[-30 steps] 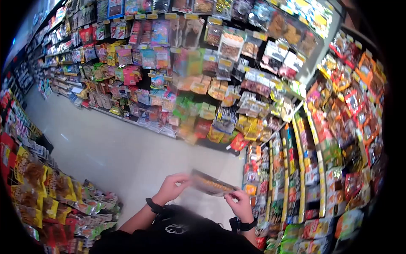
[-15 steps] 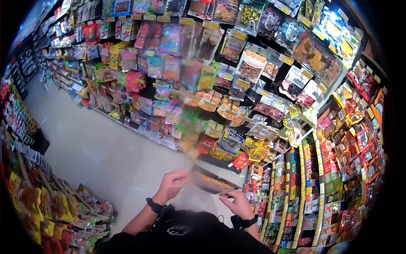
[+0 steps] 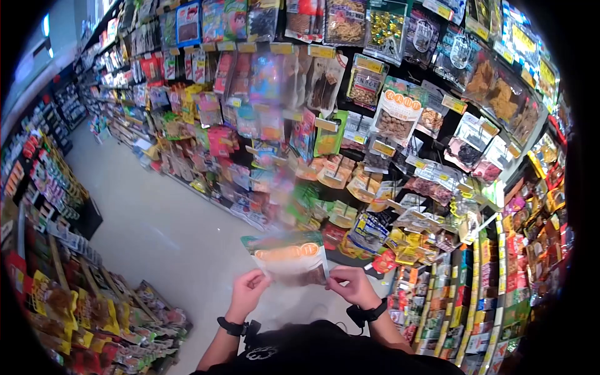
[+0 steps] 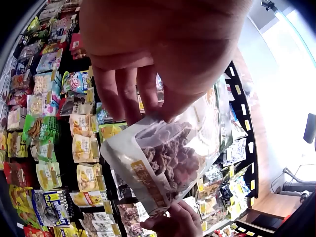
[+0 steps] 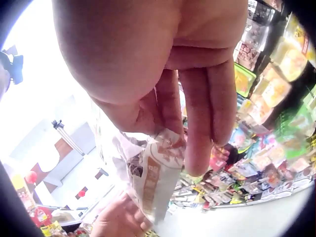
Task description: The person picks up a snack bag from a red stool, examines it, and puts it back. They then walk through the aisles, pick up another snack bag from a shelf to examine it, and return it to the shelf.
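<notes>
Both hands hold up a white snack bag [image 3: 290, 259] with a green top edge and orange round labels. Through its clear window, the left wrist view shows brownish, wrinkled dried pieces. My left hand [image 3: 249, 292] pinches one lower corner between thumb and fingers. At the opposite lower corner, my right hand [image 3: 351, 289] pinches the bag the same way. From the right wrist, the bag [image 5: 155, 173] hangs edge-on from the thumb and index finger, the other fingers extended beside it. The far hand appears below the bag in each wrist view.
A wall rack of hanging snack bags [image 3: 400, 112] stands ahead, with a similar white bag among them. Slanted shelves of packets [image 3: 450, 300] rise on the right. At the lower left is another display of yellow and red bags [image 3: 72, 306]. Pale floor [image 3: 150, 231] runs between.
The bag has turned from a dark, slanted view to its white face with orange labels, and sits level between the hands. The right hand rose slightly; the rack shifted rightward and down in the head view.
</notes>
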A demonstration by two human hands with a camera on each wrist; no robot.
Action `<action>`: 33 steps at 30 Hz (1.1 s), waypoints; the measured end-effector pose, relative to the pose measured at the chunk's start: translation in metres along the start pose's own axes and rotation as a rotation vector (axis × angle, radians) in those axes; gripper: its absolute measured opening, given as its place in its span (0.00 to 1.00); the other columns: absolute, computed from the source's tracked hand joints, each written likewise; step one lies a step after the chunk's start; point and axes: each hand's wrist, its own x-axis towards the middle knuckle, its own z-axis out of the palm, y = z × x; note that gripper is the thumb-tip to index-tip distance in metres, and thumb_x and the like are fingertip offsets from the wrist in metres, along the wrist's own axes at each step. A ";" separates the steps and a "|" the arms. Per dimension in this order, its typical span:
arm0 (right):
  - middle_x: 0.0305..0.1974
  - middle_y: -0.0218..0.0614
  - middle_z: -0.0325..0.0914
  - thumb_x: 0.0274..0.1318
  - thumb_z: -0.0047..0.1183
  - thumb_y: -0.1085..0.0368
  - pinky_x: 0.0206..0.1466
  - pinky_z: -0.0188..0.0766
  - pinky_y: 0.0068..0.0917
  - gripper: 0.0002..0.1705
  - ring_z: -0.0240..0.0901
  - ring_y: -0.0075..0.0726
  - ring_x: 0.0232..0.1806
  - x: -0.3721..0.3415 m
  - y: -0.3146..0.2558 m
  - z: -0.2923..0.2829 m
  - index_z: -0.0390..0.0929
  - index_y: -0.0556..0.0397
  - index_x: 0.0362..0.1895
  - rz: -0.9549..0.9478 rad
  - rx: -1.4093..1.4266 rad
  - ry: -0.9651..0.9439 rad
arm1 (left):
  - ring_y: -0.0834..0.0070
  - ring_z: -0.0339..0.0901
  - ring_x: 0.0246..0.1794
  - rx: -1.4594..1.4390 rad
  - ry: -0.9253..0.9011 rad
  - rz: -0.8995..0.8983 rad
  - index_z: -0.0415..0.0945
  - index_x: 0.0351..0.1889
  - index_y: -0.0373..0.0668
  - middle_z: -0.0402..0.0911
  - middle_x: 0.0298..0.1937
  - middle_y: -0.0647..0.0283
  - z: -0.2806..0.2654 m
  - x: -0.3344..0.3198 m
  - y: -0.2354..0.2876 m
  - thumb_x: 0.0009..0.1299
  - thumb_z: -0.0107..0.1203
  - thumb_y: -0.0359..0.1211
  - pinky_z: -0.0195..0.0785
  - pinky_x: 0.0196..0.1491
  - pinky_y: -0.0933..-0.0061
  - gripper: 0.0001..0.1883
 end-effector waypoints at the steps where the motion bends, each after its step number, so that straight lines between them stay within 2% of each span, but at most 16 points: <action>1: 0.34 0.37 0.83 0.65 0.60 0.73 0.36 0.80 0.27 0.03 0.84 0.32 0.35 0.004 0.010 -0.007 0.84 0.59 0.41 -0.061 0.031 -0.005 | 0.84 0.82 0.42 0.032 0.033 -0.013 0.84 0.51 0.33 0.86 0.42 0.69 0.008 0.006 0.005 0.77 0.64 0.26 0.77 0.48 0.78 0.08; 3: 0.34 0.38 0.83 0.66 0.61 0.71 0.36 0.81 0.27 0.04 0.84 0.32 0.35 0.009 0.024 -0.023 0.84 0.60 0.42 -0.127 0.061 0.009 | 0.80 0.84 0.43 0.076 0.052 -0.040 0.83 0.50 0.34 0.86 0.40 0.68 0.021 0.021 0.006 0.78 0.63 0.26 0.81 0.52 0.72 0.07; 7: 0.34 0.38 0.84 0.65 0.63 0.70 0.38 0.81 0.28 0.05 0.84 0.35 0.36 0.011 0.047 -0.067 0.85 0.60 0.40 -0.143 0.066 0.112 | 0.79 0.84 0.46 0.061 -0.037 -0.067 0.82 0.52 0.34 0.86 0.43 0.67 0.055 0.054 -0.006 0.78 0.63 0.26 0.80 0.54 0.73 0.08; 9: 0.35 0.38 0.84 0.64 0.64 0.71 0.39 0.81 0.28 0.05 0.84 0.36 0.36 0.008 0.063 -0.095 0.85 0.60 0.40 -0.146 0.041 0.147 | 0.79 0.84 0.47 0.227 -0.233 -0.118 0.82 0.54 0.34 0.86 0.44 0.66 0.068 0.077 -0.011 0.78 0.63 0.27 0.78 0.55 0.74 0.09; 13: 0.35 0.38 0.85 0.63 0.64 0.70 0.41 0.79 0.29 0.05 0.84 0.36 0.36 0.001 0.078 -0.146 0.86 0.60 0.39 -0.136 0.012 0.261 | 0.81 0.83 0.46 0.286 -0.297 -0.151 0.82 0.54 0.34 0.86 0.44 0.67 0.122 0.109 -0.014 0.79 0.63 0.28 0.77 0.55 0.75 0.10; 15: 0.34 0.36 0.85 0.64 0.62 0.70 0.39 0.77 0.29 0.05 0.83 0.34 0.35 -0.002 0.088 -0.165 0.88 0.59 0.37 -0.128 0.043 0.340 | 0.85 0.80 0.42 0.397 -0.421 -0.058 0.83 0.51 0.35 0.86 0.41 0.69 0.149 0.126 -0.013 0.79 0.65 0.31 0.76 0.50 0.77 0.09; 18: 0.36 0.38 0.86 0.62 0.61 0.75 0.41 0.78 0.29 0.03 0.84 0.35 0.36 -0.006 0.101 -0.187 0.87 0.62 0.36 -0.075 0.056 0.358 | 0.87 0.77 0.37 0.488 -0.513 -0.118 0.84 0.47 0.37 0.85 0.37 0.71 0.181 0.143 -0.009 0.78 0.66 0.34 0.73 0.44 0.78 0.10; 19: 0.36 0.38 0.87 0.61 0.61 0.76 0.42 0.78 0.29 0.04 0.84 0.35 0.35 -0.006 0.099 -0.191 0.88 0.61 0.35 -0.072 0.036 0.428 | 0.88 0.75 0.34 0.489 -0.519 -0.130 0.84 0.44 0.36 0.84 0.32 0.71 0.193 0.148 -0.006 0.79 0.66 0.36 0.72 0.40 0.78 0.10; 22: 0.36 0.39 0.86 0.61 0.60 0.79 0.37 0.78 0.26 0.05 0.83 0.32 0.34 0.000 0.119 -0.197 0.86 0.64 0.40 -0.081 0.141 0.557 | 0.87 0.75 0.33 0.430 -0.513 -0.137 0.85 0.42 0.36 0.85 0.32 0.70 0.213 0.164 -0.003 0.79 0.66 0.36 0.71 0.40 0.78 0.11; 23: 0.43 0.38 0.83 0.67 0.58 0.79 0.41 0.82 0.25 0.06 0.89 0.35 0.40 -0.001 0.141 -0.204 0.84 0.65 0.46 -0.092 0.110 0.503 | 0.84 0.75 0.33 0.473 -0.523 -0.118 0.87 0.41 0.38 0.86 0.32 0.68 0.214 0.171 0.001 0.79 0.65 0.37 0.71 0.40 0.76 0.11; 24: 0.43 0.38 0.83 0.67 0.58 0.79 0.41 0.82 0.25 0.06 0.89 0.35 0.40 0.006 0.147 -0.208 0.84 0.65 0.46 -0.109 0.098 0.503 | 0.84 0.75 0.33 0.468 -0.520 -0.098 0.87 0.41 0.38 0.86 0.32 0.68 0.219 0.179 0.007 0.79 0.65 0.37 0.71 0.40 0.76 0.11; 26: 0.37 0.35 0.82 0.64 0.61 0.79 0.38 0.77 0.22 0.05 0.80 0.27 0.33 0.026 0.151 -0.216 0.84 0.65 0.43 -0.117 0.236 0.576 | 0.80 0.76 0.33 0.503 -0.474 0.038 0.87 0.41 0.38 0.86 0.32 0.64 0.230 0.197 0.028 0.78 0.65 0.37 0.70 0.40 0.75 0.11; 27: 0.36 0.33 0.80 0.64 0.62 0.78 0.40 0.76 0.21 0.04 0.79 0.24 0.36 0.033 0.138 -0.225 0.83 0.65 0.43 -0.047 0.212 0.566 | 0.77 0.74 0.32 0.485 -0.460 0.151 0.85 0.40 0.37 0.82 0.29 0.62 0.237 0.208 0.041 0.78 0.64 0.36 0.68 0.38 0.73 0.11; 30: 0.36 0.33 0.80 0.64 0.61 0.79 0.42 0.74 0.21 0.04 0.77 0.23 0.38 0.071 0.111 -0.243 0.83 0.65 0.42 -0.156 0.152 0.622 | 0.77 0.72 0.30 0.486 -0.437 0.259 0.82 0.38 0.35 0.77 0.28 0.63 0.239 0.250 0.043 0.79 0.64 0.35 0.66 0.36 0.71 0.12; 31: 0.37 0.33 0.81 0.63 0.61 0.79 0.44 0.73 0.21 0.04 0.76 0.23 0.40 0.079 0.099 -0.251 0.83 0.64 0.42 -0.078 0.021 0.636 | 0.78 0.70 0.28 0.434 -0.450 0.302 0.81 0.37 0.35 0.74 0.27 0.64 0.241 0.264 0.043 0.79 0.63 0.34 0.64 0.34 0.72 0.12; 33: 0.38 0.33 0.81 0.63 0.61 0.79 0.44 0.73 0.21 0.04 0.76 0.23 0.40 0.098 0.092 -0.262 0.83 0.64 0.42 -0.104 -0.019 0.663 | 0.78 0.69 0.27 0.417 -0.480 0.281 0.80 0.37 0.34 0.74 0.27 0.64 0.243 0.295 0.046 0.79 0.63 0.34 0.64 0.34 0.72 0.11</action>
